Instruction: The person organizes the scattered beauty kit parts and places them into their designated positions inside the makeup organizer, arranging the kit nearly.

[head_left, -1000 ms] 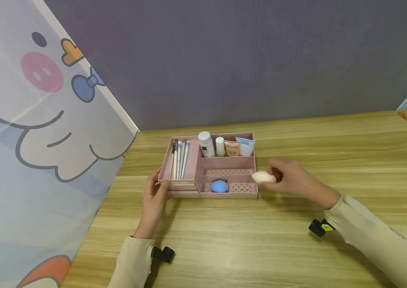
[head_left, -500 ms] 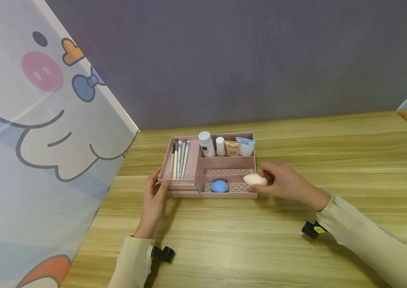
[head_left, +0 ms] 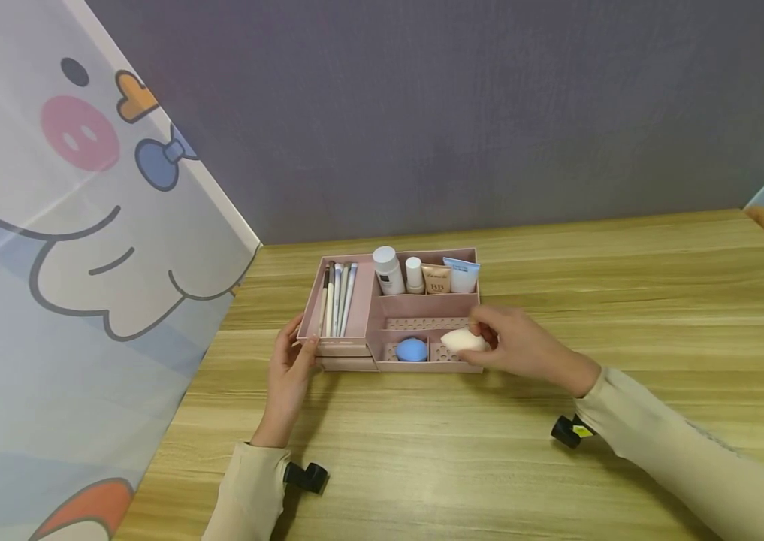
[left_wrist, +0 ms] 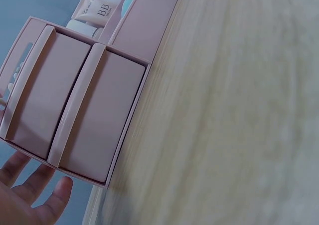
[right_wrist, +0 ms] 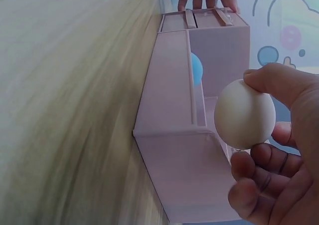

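Observation:
A pink compartment organizer sits mid-table. My right hand pinches a cream egg-shaped sponge and holds it over the organizer's front right compartment. The right wrist view shows the cream sponge between thumb and fingers of the right hand, just above the pink wall. A blue sponge lies in the neighbouring front compartment. My left hand rests with straight fingers against the organizer's left front corner. In the left wrist view the left hand lies beside the two small drawers.
Several brushes lie in the left compartment. Two white bottles, a BB tube and a blue-white tube stand in the back row. A cartoon curtain hangs at left. The wooden table stretches around.
My right hand has carried the cream sponge leftward, from beside the organizer's right edge to over its front right compartment. The left hand has stayed put.

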The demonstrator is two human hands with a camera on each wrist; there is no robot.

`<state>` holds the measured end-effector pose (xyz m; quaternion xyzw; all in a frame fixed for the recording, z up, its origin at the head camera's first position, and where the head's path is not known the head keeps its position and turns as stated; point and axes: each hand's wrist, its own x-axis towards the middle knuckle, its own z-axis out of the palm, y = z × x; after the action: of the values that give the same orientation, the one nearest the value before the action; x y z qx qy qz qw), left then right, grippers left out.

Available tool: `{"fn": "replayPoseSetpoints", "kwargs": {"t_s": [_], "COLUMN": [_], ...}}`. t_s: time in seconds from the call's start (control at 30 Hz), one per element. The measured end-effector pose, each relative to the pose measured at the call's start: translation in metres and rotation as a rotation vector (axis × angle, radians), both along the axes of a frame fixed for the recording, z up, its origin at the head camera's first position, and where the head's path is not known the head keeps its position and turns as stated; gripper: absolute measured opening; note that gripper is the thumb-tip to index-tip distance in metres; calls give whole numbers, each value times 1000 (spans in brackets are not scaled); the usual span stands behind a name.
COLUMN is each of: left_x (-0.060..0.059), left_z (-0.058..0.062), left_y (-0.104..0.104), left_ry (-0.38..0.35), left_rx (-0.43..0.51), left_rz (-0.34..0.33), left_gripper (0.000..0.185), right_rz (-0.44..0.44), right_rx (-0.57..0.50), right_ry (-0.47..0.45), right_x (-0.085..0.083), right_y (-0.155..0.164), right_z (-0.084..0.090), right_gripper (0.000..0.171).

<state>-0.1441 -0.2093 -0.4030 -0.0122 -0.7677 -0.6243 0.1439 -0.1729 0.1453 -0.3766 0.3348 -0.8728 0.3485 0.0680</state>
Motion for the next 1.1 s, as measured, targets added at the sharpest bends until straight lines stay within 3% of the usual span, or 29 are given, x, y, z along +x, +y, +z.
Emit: {"fn": "replayPoseSetpoints", "kwargs": {"t_s": [0.43,0.67,1.1], "left_x": [1,0,0], "left_z": [1,0,-1], "left_y": [0,0,0], "left_ry": [3,3,7], "left_rx": [-5,-16,-30], "left_rz": [2,15,27], "left_gripper": [45,44,45], "right_rz": [-17,-30,-8], "right_rx": [58,107,143], "right_ry": [46,115,33], "right_x": [-4,-6,-9], "right_y": [-10,-15,-16], "right_z": [-9,-11,-15], "right_gripper": [38,40,25]}}
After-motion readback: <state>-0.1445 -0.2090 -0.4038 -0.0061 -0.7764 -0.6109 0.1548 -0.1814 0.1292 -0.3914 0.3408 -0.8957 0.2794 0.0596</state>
